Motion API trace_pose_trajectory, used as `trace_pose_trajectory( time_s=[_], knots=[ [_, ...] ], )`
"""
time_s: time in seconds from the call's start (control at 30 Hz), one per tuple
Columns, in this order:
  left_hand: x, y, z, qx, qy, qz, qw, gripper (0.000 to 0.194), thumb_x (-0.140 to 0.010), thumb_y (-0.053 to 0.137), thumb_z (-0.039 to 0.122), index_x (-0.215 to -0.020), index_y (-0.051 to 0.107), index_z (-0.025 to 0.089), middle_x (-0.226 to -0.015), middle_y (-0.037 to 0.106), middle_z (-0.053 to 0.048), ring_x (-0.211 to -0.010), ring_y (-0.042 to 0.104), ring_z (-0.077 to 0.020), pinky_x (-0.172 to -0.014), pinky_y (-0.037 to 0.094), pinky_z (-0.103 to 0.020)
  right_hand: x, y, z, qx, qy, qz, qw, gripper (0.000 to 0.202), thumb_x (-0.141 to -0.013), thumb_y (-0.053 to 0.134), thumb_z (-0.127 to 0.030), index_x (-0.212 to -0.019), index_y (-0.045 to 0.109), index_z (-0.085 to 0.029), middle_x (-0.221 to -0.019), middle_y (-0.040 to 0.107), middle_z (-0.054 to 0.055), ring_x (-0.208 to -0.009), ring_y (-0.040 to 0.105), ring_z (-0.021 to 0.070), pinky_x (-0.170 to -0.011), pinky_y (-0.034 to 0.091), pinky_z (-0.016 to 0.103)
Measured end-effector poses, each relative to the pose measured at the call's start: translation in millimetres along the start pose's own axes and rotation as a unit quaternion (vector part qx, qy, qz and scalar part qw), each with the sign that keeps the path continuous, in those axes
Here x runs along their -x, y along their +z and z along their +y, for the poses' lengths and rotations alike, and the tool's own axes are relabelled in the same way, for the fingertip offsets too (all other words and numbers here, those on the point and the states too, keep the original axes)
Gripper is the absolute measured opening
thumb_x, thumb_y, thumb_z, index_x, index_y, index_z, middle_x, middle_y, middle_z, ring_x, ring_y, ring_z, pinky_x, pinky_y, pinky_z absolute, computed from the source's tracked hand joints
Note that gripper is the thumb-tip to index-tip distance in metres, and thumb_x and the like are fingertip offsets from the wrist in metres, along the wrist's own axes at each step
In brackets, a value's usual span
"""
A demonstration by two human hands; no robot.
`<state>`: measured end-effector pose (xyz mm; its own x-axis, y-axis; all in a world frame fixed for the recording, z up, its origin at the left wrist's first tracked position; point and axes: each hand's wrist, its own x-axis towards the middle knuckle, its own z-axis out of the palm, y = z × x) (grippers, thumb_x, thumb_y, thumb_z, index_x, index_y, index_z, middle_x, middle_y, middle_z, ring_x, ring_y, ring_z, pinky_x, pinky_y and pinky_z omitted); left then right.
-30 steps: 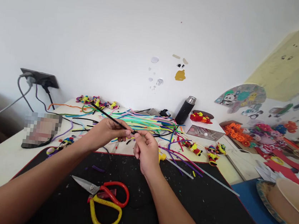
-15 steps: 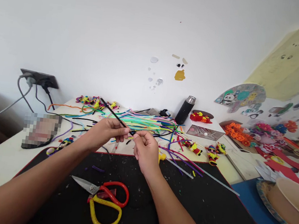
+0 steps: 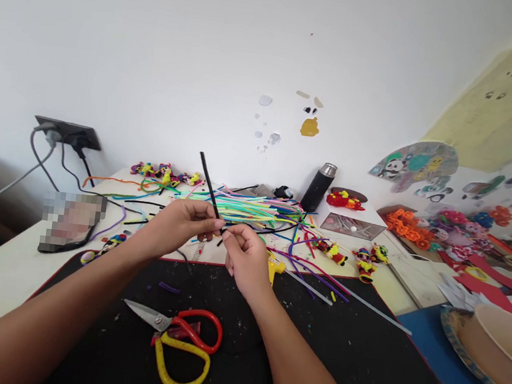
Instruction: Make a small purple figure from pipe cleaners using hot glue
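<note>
A black pipe cleaner (image 3: 209,180) rises from between my two hands and leans to the upper left. My left hand (image 3: 190,221) pinches it near its lower part with thumb and forefinger. Close beside, the fingertips of my right hand (image 3: 245,255) are closed on its lower end, which the fingers mostly hide. Below my hands, scissors (image 3: 174,343) with one red and one yellow handle lie on the black mat (image 3: 319,365). Behind my right wrist shows part of a yellow glue gun (image 3: 276,267).
A bundle of coloured pipe cleaners (image 3: 245,208) lies beyond my hands. Small figures (image 3: 363,264) stand at the right. A black flask (image 3: 318,188) leans near the wall. A phone (image 3: 72,223) lies left, below a power strip (image 3: 68,133). A bowl (image 3: 504,343) sits far right.
The free end of the black pipe cleaner has swung up and to the right, so it stands steeper. My hands stay nearly in place, still pinching it.
</note>
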<state>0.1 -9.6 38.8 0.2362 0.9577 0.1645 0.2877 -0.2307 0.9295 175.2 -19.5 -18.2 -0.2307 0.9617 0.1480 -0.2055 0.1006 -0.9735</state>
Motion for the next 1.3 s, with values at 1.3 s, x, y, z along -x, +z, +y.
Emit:
trace_pose_trajectory(
  time_s=[1.3],
  knots=[
    [-1.1, -0.2, -8.7, 0.104, -0.022, 0.016, 0.994, 0.035, -0.076, 0.087, 0.049, -0.075, 0.074, 0.018, -0.066, 0.072, -0.002, -0.061, 0.060, -0.0137, -0.059, 0.048, -0.024, 0.0, -0.1, -2.8, -0.045, 0.006, -0.017, 0.999, 0.033, -0.088, 0.071, -0.051, -0.095, 0.060, -0.020, -0.048, 0.050, -0.011, -0.033, 0.035, 0.0074, -0.034, 0.025, 0.020]
  ],
)
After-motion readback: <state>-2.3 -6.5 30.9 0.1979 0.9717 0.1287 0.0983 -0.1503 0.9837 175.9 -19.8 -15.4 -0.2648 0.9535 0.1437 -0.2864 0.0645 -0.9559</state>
